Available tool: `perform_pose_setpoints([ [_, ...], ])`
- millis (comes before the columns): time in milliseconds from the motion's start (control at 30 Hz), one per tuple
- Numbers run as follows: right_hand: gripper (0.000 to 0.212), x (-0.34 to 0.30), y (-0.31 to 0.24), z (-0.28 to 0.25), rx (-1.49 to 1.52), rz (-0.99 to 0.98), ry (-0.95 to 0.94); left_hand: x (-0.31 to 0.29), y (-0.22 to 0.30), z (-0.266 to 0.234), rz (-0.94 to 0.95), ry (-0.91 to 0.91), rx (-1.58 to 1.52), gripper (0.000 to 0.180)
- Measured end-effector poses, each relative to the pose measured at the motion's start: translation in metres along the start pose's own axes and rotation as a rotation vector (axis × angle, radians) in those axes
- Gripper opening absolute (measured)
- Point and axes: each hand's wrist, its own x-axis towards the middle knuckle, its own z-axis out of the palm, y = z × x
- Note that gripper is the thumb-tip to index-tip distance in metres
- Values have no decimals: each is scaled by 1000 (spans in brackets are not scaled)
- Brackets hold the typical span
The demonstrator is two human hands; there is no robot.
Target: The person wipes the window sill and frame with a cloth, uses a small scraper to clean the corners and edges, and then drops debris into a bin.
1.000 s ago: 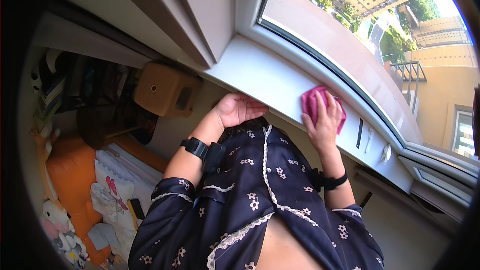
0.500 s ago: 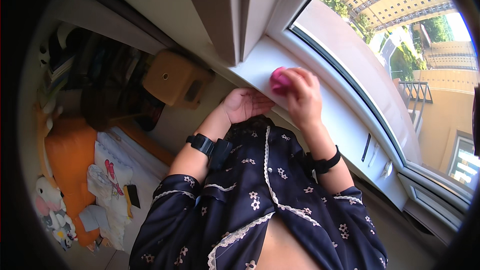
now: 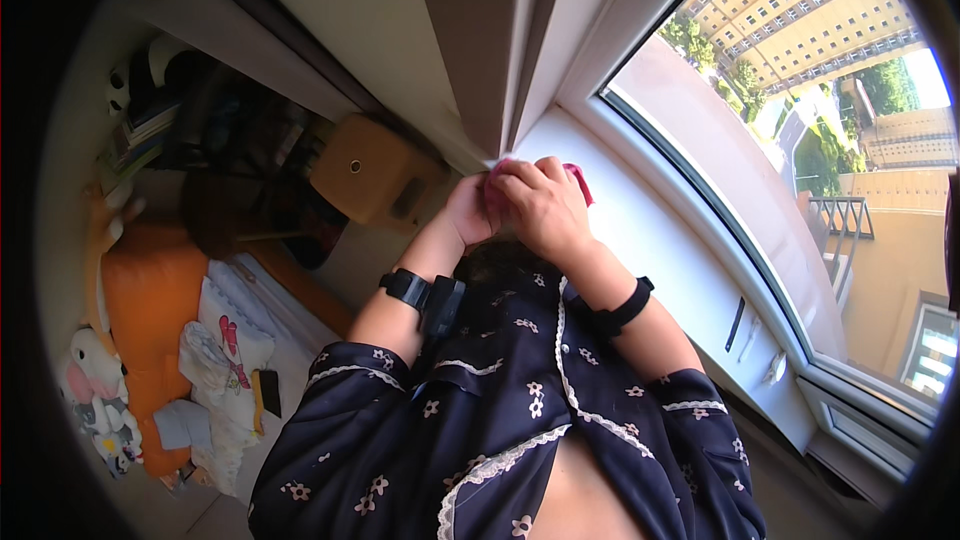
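A crumpled pink cloth (image 3: 578, 180) is bunched in my right hand (image 3: 545, 215), whose fingers are bent over it from above. It is above the inner edge of the white windowsill (image 3: 650, 245), by the wall corner. Close against the cloth and partly under my right hand is my left hand (image 3: 468, 210). Its fingers are mostly hidden behind the right hand and the cloth, so their grip does not show. Black bands circle both wrists.
The window frame (image 3: 690, 175) borders the sill on the right. On the sill's near end lie a thin dark strip (image 3: 735, 323) and a small white object (image 3: 774, 368). To the left stand a tan stool (image 3: 365, 170) and an orange cushion (image 3: 145, 290) with clothes (image 3: 215, 340) beside it.
My right hand has moved left with the pink cloth and met my left hand, which was lying palm up with its fingers stretched out. The view has shifted slightly.
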Motion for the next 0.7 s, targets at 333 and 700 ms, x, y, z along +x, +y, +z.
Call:
perform_pose_setpoints([
  [333,34,6,-4,3,-77,48,112,10,-9,3,3,-211,-135,39],
  [700,36,50,-53,17,-152,-171,228,-8,24,-10,367,-256,462,40],
])
